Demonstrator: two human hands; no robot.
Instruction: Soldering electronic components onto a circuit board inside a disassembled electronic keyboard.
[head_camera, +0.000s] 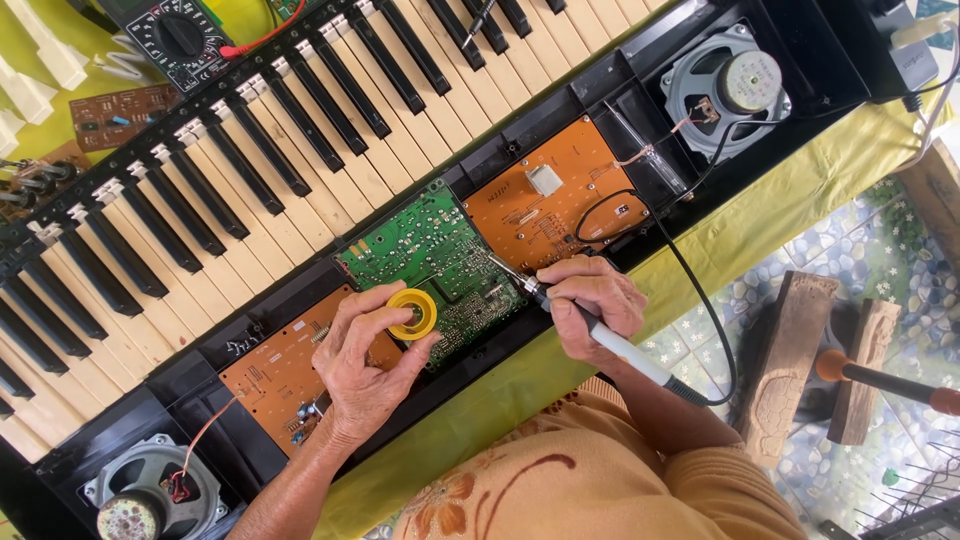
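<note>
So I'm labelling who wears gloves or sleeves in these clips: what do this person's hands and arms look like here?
Both the left hand and the right hand are bare: no gloves, and no rings or watch that I can see. The forearms are uncovered up to the edge of the picture. The only clothing in view is a peach-orange top with a floral print, at the chest.

A work table (800, 190) covered with a yellow-green cloth crosses the view diagonally in bright daylight. Beside it, at the right, the floor (900, 270) is paved with small rounded stones in pale blue, green and white tones. Two rough wooden blocks (800, 350) stand on that floor, near the table's edge. A rod with an orange handle (880, 378) lies across them. A dark wire rack (920, 490) shows at the lower right corner.
</note>
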